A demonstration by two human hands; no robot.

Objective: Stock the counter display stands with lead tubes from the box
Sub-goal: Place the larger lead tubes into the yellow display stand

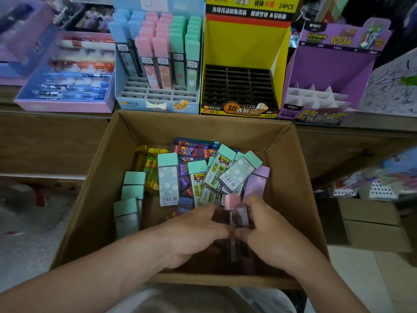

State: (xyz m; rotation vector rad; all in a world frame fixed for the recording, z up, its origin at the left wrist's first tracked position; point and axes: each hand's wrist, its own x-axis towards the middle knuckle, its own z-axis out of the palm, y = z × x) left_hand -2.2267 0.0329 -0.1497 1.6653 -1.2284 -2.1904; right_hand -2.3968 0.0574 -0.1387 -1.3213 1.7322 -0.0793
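Your left hand (196,233) and right hand (270,231) meet just inside the near edge of the box (94,177). Both sets of fingers are curled round one small bundle (237,214) of tubes. A pink cap (232,201) sticks up from the bundle between your thumbs. Blur hides how many tubes you hold.

Beyond your hands, the heap (169,184) fills the middle and far half of the box floor. You have flat, clear cases with mint caps and barcode labels, some printed with daisies, lying crossed over dark purple ones. More mint-capped cases stand in a row (133,193) along the left wall, and yellow ones (150,168) lie toward the far left corner. A lilac case sits by the right wall.

On the counter (45,115) past the box's far edge, the blue stand (158,106) is partly filled. Blue, pink and mint tubes stand upright in its back rows, and its front slots are bare. The yellow stand (239,108) beside it shows only its black grid, with no tube in any slot. The purple stand (334,71) at the right shows only white dividers.

So I judge you are early in the job: one stand roughly two-thirds stocked, two untouched, and plenty left in the box. The bundle is not yet lifted clear of the box.
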